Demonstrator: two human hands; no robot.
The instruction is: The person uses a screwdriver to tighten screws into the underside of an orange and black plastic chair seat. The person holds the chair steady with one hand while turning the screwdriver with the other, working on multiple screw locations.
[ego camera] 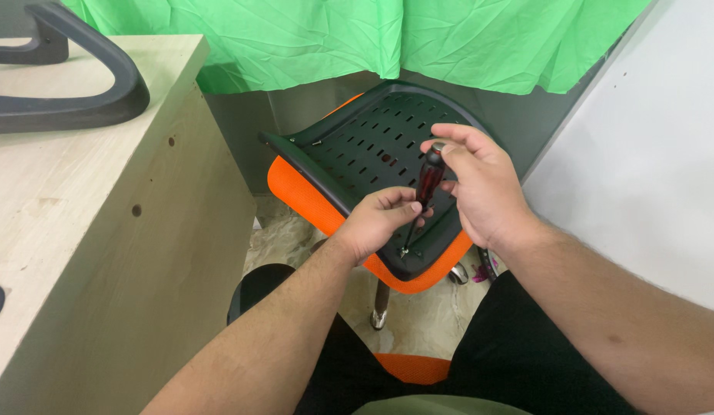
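Note:
A screwdriver (429,181) with a dark red handle stands tilted, its tip down on the near edge of a black perforated chair panel (365,142). My right hand (480,188) is closed around the top of the handle. My left hand (380,220) pinches the metal shaft just above the tip. The panel lies on an orange mesh cushion (299,192), propped at a slant in front of me.
A light wooden desk (88,230) fills the left side, with black chair armrests (73,100) lying on it. Green cloth (372,38) hangs behind. A white wall (649,154) stands to the right. Chrome chair legs (381,303) show below on the stone floor.

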